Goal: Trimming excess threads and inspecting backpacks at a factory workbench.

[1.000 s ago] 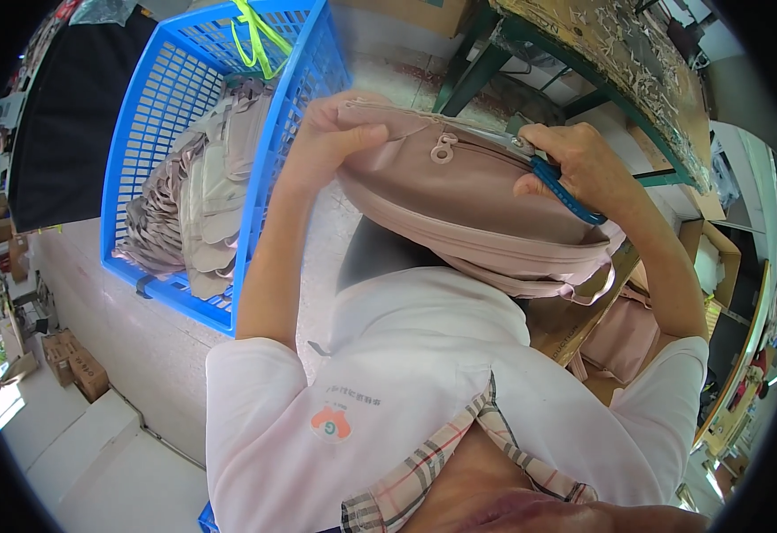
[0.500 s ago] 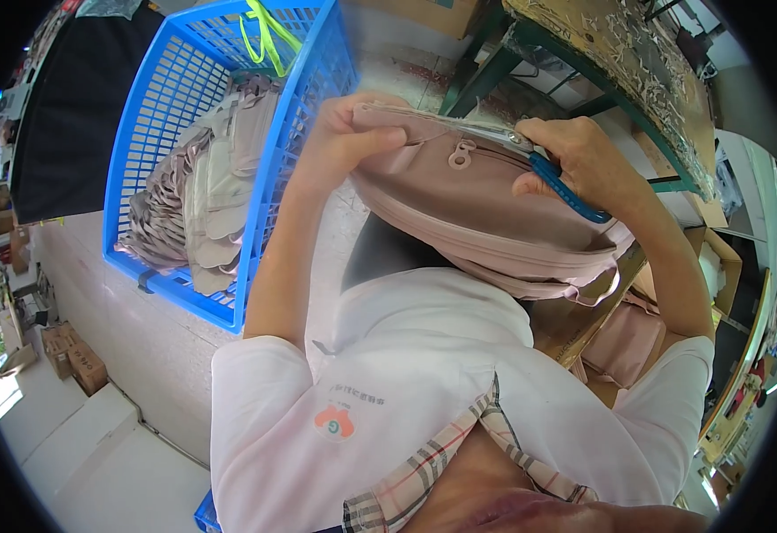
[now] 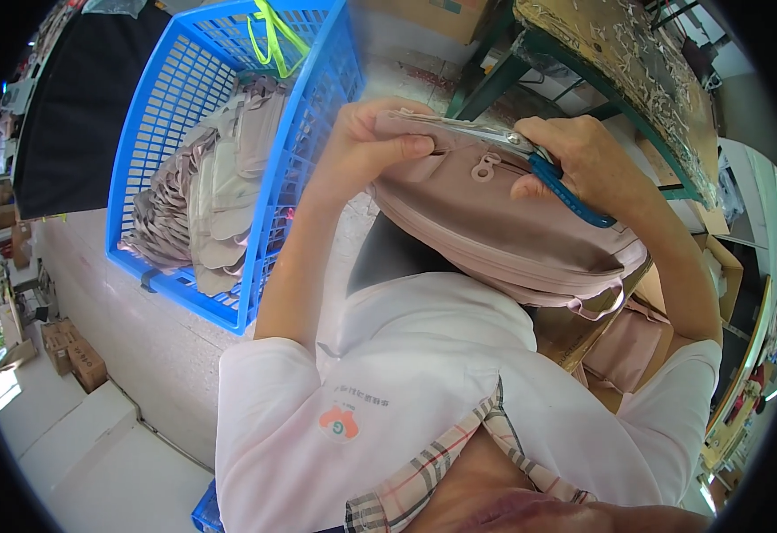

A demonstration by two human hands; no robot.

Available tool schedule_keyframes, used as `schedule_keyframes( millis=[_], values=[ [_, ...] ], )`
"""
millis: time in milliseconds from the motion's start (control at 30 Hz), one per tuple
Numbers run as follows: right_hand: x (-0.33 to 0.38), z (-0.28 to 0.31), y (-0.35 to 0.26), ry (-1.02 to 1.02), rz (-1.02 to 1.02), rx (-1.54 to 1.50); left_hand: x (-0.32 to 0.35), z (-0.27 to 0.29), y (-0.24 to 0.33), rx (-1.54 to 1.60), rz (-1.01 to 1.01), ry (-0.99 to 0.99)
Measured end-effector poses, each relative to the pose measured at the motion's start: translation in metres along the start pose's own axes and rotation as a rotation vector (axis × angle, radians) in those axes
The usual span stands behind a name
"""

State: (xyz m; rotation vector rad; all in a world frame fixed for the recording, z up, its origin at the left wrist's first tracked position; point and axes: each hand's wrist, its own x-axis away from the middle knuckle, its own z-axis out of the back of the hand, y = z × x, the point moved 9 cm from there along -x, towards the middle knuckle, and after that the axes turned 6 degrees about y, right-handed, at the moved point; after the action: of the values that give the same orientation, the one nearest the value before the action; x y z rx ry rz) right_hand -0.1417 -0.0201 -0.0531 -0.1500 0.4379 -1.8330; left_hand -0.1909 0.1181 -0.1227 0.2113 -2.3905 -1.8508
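Shifted rightward since a second ago, the smooth, dusty-pink zippered bag and the bare left hand now sit closer to the bare right hand. Beyond them, at upper right, stands a scrap-strewn worktable with green legs; at upper left, a tall blue plastic lattice basket contains a heap of flat grey-beige fabric-like pieces. The bag is held up in front of the person's dark-clad lap, tilted, its upper edge running between the hands. Of these, the left pinches that edge between thumb and fingers, while the right is clenched around the blue handles of metal scissors, whose silver blades lie along the edge, pointing toward the left hand; whether they are parted cannot be told. Smallest, a pink ring-ended zip pull hangs on the bag's front, just below the blades
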Motion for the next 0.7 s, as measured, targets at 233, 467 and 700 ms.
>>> schedule_keyframes(
  millis=[233, 467, 700],
  values=[
    [-0.005, 0.002, -0.004, 0.043, 0.036, 0.072, 0.0, -0.001, -0.002, 0.028, -0.002, -0.019],
    [-0.013, 0.007, -0.012, 0.103, 0.112, 0.094, -0.003, -0.012, 0.007, 0.061, -0.021, -0.021],
    [-0.012, 0.011, -0.009, 0.076, 0.075, 0.117, -0.003, -0.015, 0.003, 0.004, 0.018, -0.035]
  ],
)
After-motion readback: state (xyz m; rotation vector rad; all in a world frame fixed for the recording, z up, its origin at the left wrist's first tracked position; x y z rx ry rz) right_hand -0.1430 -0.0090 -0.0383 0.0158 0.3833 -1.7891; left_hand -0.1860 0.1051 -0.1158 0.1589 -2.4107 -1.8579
